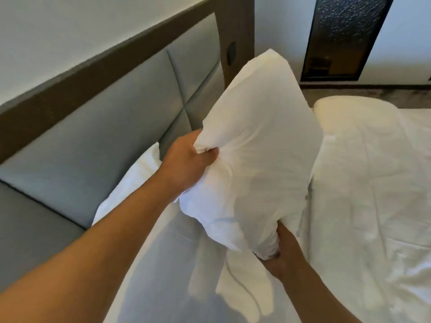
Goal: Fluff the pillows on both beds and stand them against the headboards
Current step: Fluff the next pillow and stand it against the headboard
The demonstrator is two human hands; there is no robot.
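I hold a white pillow point(254, 145) up in the middle of the frame, lifted clear of the bed point(363, 206) and tilted, its top corner pointing toward the upper centre. My left hand point(186, 164) is closed tight on a bunch of the cover at the pillow's left edge, fingers curled into the fabric. My right hand point(283, 250) grips the pillow's bottom corner from below, at the lower centre-right; the fabric hides most of its fingers, but they wrap around the corner.

Behind my left forearm, at centre left, a second pillow point(130, 183) stands propped against the grey padded headboard point(105, 117), which runs diagonally from the lower left to the upper centre under a brown wooden rail point(112, 57). A small dark round fitting point(231, 53) sits on the wooden panel at the headboard's far end, just above the held pillow's top corner.

To the right, the bed is covered with a rumpled white duvet point(377, 229), and a third pillow point(354, 113) lies flat near the upper right, partly behind the one I hold. The bare sheet point(163, 264) under the held pillow carries its shadow. In the upper right of the frame, a dark framed panel point(347, 36) stands against the white wall point(58, 31).
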